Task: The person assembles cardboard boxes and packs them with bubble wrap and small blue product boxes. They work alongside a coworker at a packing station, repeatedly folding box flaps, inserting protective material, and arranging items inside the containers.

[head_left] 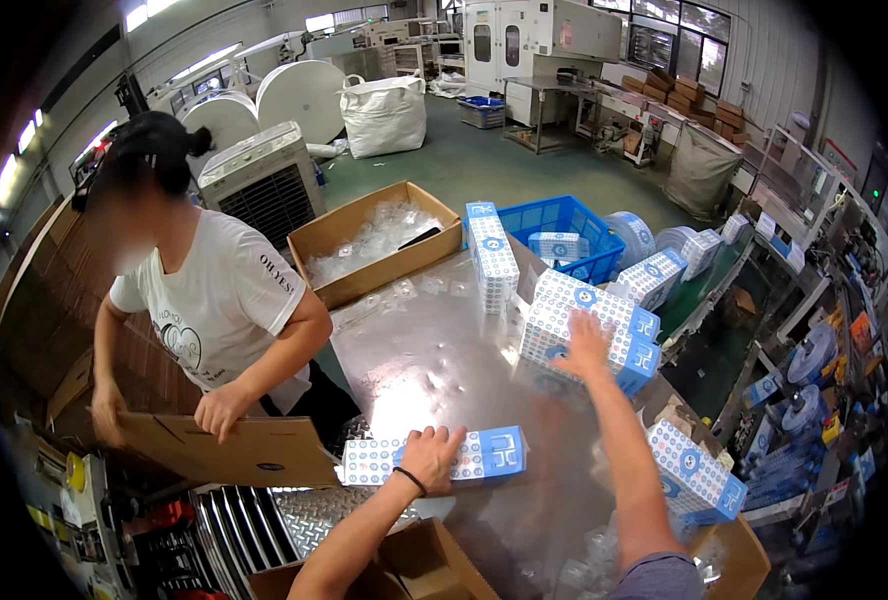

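Observation:
My left hand (431, 460), with a black band at the wrist, lies across a long blue-and-white patterned pack (499, 453) on the metal table (404, 360). Its fingers curl over the pack's far edge. To the right, my right hand (586, 345) rests on a group of similar packs (554, 300) standing together, fingers spread over their upper face. One more pack (491, 255) stands upright just beyond that group. Close to my right forearm, another pack (692, 470) leans at the table's right side, above clear plastic pieces (594, 565).
At left, a co-worker (214, 290) holds a brown cardboard box (224, 450) by its edge. A carton of clear plastic (374, 240) and a blue crate (564, 215) stand beyond the table. An open carton (414, 565) sits below my left forearm; a conveyor line (764, 330) runs at right.

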The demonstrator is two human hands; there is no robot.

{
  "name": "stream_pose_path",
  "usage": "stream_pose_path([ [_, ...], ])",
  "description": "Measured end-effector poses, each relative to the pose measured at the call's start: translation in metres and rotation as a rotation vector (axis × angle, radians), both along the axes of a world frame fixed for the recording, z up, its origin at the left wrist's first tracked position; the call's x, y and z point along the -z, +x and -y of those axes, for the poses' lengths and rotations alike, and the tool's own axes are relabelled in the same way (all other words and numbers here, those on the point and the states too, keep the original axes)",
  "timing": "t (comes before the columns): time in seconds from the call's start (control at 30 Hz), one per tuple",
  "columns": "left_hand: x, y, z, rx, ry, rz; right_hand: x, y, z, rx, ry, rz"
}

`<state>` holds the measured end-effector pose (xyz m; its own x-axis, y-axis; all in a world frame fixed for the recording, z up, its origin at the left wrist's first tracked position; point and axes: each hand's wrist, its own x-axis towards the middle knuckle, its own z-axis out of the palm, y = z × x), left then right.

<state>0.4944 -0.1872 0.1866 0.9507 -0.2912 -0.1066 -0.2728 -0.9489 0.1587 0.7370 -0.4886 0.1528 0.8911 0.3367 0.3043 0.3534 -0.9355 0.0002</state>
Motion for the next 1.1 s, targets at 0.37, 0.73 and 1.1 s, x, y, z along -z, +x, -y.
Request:
stream_pose_path([
  [0.37, -0.154, -0.069, -0.046, -0.061, -0.829, 0.490, 0.011, -0.024, 0.031, -0.245, -0.122, -0.295],
  [0.73, -0.080, -0.310, -0.081, -0.355, -0.564, 0.235, -0.131, -0.176, -0.072, -0.442, 1.304, -0.573],
  [1.1, 0.203, -0.345, -0.058, -0.107, -0.086, -0.966, -0.055, -0.446, -0.287, -1.088, 0.368, -0.953],
])
